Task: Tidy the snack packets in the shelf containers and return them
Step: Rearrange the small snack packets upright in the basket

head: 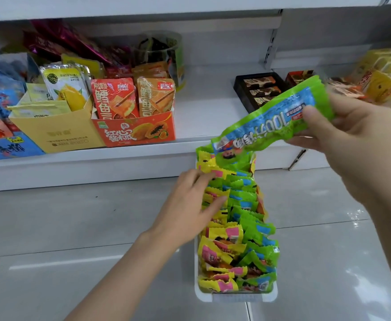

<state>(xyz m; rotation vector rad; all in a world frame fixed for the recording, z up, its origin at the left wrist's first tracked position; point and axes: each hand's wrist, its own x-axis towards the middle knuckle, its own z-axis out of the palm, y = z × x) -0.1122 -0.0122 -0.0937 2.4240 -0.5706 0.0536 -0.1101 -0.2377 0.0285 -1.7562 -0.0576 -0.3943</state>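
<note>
Lying on the grey tiled floor (74,216) in front of the bottom shelf (203,117), a long white container (236,297) holds two rows of small snack packets, yellow-and-pink ones (217,251) on the left and green-and-blue ones (252,200) on the right. The left hand (189,205) reaches in from the left side, its fingers (215,201) nearly straight and spread, touching the tops of the yellow packets near the far half of the row and gripping nothing. The right hand (342,130) is raised above the container's far end, its thumb and curled fingers pinching a stack of green packets (271,119) by one end, so that the stack slants down toward the container and hides part of the shelf edge. On the shelf to the left stand an orange display box (138,133) of upright pouches and a yellow carton (60,133) beside it, with blue packs (2,140) further left. Behind the raised stack sits a black tray of brown sweets (259,89); yellow packets (384,72) fill the far right.
</note>
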